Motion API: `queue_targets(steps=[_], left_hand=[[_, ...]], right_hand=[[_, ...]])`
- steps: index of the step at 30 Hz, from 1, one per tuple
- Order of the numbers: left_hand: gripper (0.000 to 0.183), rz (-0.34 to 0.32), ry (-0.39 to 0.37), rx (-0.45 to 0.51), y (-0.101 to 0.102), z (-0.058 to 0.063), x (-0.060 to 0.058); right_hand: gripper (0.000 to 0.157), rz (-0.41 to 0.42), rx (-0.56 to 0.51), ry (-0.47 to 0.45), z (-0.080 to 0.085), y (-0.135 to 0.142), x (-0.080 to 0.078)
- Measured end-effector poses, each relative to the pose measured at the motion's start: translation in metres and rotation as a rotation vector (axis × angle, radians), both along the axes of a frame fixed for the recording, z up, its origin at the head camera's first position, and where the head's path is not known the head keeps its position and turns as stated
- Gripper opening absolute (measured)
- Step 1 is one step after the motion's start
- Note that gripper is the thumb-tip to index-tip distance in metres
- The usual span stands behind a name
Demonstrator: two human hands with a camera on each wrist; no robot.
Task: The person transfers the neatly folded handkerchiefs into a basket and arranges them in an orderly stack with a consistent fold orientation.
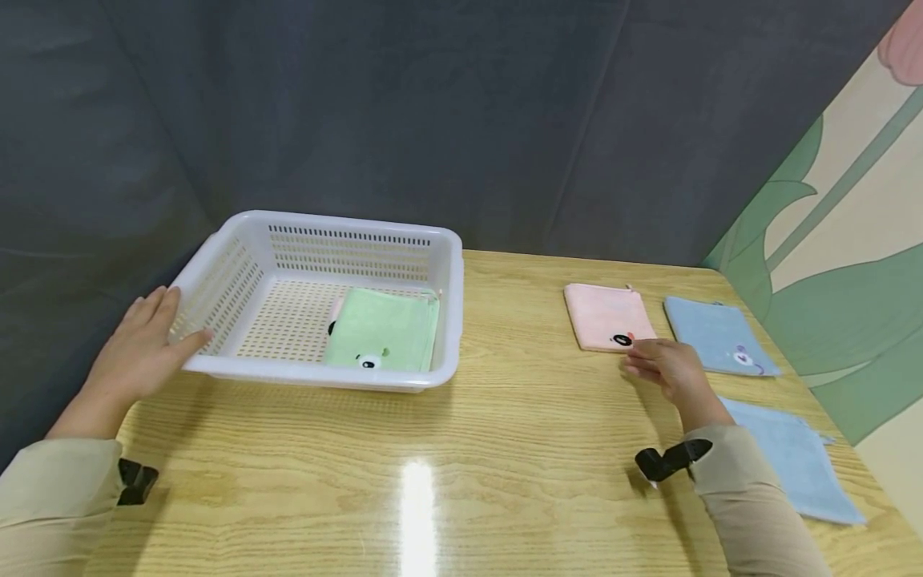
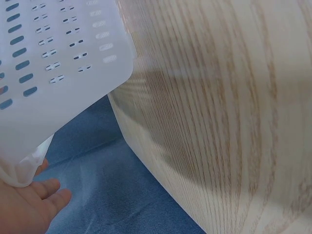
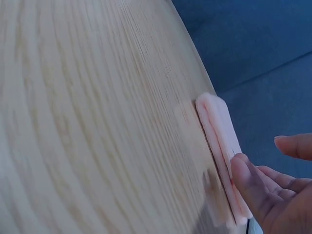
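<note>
My left hand (image 1: 147,344) rests on the left front corner of a white plastic basket (image 1: 324,374), its thumb over the rim and its fingers extended along the outside. In the left wrist view, the left fingers (image 2: 57,199) show beyond the perforated basket wall (image 2: 97,83). A folded green towel (image 1: 389,328) with an animal face lies inside the basket, partly covering a pink one. My right hand (image 1: 674,369) is at the near edge of a folded pink towel (image 1: 602,312). In the right wrist view, a fingertip meets the pink towel (image 3: 219,131), with thumb and fingers apart.
Two folded blue towels lie at the right: one blue towel (image 1: 710,328) beside the pink towel, the other blue towel (image 1: 793,457) nearer, partly behind my right forearm. Dark fabric (image 1: 433,120) hangs behind the wooden table (image 1: 505,449). A painted wall (image 1: 851,304) borders its right side.
</note>
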State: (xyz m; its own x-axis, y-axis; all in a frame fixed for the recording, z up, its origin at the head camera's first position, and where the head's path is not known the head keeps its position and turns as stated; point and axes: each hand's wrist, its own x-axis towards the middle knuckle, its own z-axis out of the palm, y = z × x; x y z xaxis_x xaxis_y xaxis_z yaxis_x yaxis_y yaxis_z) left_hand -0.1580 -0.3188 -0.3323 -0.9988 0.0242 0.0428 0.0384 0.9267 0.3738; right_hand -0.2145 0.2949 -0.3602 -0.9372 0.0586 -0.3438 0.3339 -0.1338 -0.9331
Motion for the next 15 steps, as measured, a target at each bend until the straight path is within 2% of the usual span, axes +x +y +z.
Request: queue_targets(steps=[3, 7, 15], left_hand=[[0.077, 0.002, -0.002, 0.001, 0.000, 0.000, 0.000], [0.077, 0.004, -0.009, 0.003, 0.000, 0.000, 0.000], [0.076, 0.013, -0.002, 0.006, 0.001, -0.001, 0.000]], right_hand=[[0.013, 0.005, 0.024, 0.043, -0.003, 0.005, 0.000], [0.014, 0.026, 0.116, 0.081, -0.005, 0.012, 0.001], [0.021, -0.014, 0.263, 0.022, -0.006, 0.024, 0.000]])
